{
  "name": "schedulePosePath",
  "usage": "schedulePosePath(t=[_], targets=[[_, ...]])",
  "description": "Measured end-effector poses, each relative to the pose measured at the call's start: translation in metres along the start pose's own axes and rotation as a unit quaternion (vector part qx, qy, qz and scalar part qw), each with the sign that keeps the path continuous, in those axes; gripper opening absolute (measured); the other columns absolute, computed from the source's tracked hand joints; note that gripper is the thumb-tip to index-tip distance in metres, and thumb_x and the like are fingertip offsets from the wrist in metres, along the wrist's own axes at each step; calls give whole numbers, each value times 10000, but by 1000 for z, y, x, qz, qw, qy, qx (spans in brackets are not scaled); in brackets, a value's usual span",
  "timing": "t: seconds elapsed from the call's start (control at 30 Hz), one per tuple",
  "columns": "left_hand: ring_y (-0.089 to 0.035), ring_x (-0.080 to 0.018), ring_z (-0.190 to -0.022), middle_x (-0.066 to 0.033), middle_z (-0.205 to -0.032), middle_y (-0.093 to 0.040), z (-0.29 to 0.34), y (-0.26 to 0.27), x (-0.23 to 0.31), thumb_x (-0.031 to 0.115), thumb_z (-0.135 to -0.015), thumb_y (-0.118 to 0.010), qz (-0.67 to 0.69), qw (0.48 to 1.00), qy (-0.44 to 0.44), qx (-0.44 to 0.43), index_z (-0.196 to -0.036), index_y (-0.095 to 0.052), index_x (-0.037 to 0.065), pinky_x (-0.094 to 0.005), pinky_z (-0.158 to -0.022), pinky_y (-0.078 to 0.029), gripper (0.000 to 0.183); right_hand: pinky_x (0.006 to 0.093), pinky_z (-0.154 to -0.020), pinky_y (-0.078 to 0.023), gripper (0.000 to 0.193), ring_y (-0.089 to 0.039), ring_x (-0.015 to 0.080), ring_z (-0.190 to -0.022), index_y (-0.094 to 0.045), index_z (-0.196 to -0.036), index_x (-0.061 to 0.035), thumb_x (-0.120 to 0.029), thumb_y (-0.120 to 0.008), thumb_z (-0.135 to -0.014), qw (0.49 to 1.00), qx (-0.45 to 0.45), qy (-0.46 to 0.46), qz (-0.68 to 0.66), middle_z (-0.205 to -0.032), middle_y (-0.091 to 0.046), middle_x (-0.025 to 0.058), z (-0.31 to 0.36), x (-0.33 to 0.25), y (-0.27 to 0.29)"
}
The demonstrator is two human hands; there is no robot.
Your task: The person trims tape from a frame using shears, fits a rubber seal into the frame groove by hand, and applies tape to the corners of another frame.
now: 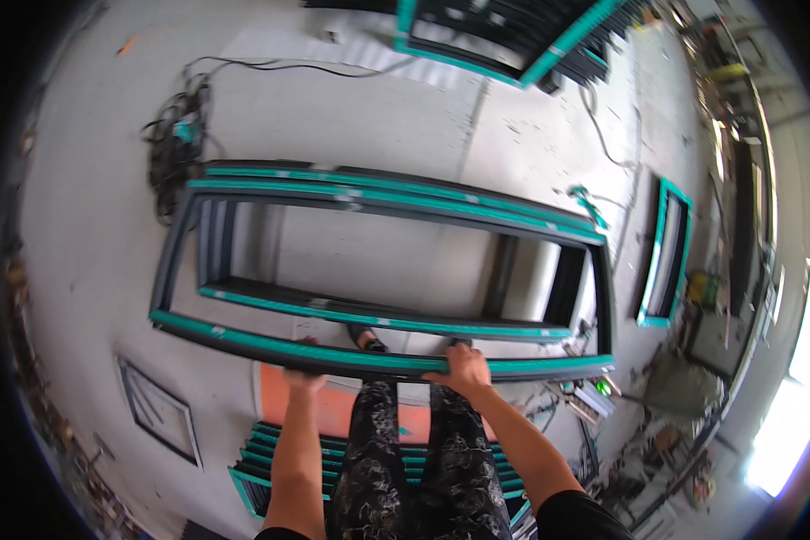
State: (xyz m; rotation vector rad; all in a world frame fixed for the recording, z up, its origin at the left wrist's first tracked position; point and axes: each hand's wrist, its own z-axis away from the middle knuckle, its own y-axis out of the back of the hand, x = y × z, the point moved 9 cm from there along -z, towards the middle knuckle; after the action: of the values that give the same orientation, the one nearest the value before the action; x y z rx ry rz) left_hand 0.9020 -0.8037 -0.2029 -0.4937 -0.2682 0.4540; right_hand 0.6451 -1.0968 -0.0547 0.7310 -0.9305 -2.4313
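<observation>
A long dark rectangular frame (243, 337) with teal strips along its rails is held in front of my legs, its near rail towards me. My left hand (304, 378) is closed round that near rail, left of its middle, with the fingers partly hidden by the rail. Further right, my right hand (463, 367) grips the same rail, its fingers over the top. Inside the frame's opening shows a stack of similar frames (378, 319), lower down and further from me. Whether the held frame touches the stack at the far side, I cannot tell.
Black cable (175, 148) lies coiled at the far left. More teal-edged frames (504, 72) are stacked at the far end. A small frame (666, 252) stands at the right, a thin frame (159, 409) lies at the left. Several teal-edged frames (270, 450) are behind my legs.
</observation>
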Motion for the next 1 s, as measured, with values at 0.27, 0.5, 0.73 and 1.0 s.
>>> schedulePosePath(t=[0.27,0.5,0.73,1.0], targets=[[-603,-286,-1081,-32,-1139,-676,-22,57,-33,402,-969,-367,17,937,32,348,-1079,-684,157,-504,-959,-471,415,448,-934,-446,624,-547,325,-1086,-603,-1103,-85,-501,-792,-679,996,26,63,-64,-1061,-578,103,-11,43,-71],[-621,-286,-1054,-26,-1095,-689,-17,28,-34,394,-961,-373,-10,928,25,373,-1049,-702,165,-505,-907,-500,411,447,-963,-448,644,-519,302,-1144,-551,-1212,-142,-374,-820,-675,995,16,44,84,-1132,-546,73,-4,75,-77],[-624,-286,-1054,-56,-1134,-684,-52,19,-23,393,-976,-351,-8,945,38,326,-1096,-689,135,-496,-916,-497,442,421,-898,-466,645,-557,278,-1028,-557,-1172,-153,-351,-848,-631,995,52,62,54,-1045,-533,70,-19,71,-66],[-552,-240,-1013,-36,-1093,-585,-68,35,-7,768,-856,-377,-159,923,-6,350,-1141,-558,109,-469,-991,-433,741,431,-759,-561,556,-650,304,-935,-545,-1112,-129,-332,-841,-688,994,-93,21,57,-984,-620,120,-63,73,-106]])
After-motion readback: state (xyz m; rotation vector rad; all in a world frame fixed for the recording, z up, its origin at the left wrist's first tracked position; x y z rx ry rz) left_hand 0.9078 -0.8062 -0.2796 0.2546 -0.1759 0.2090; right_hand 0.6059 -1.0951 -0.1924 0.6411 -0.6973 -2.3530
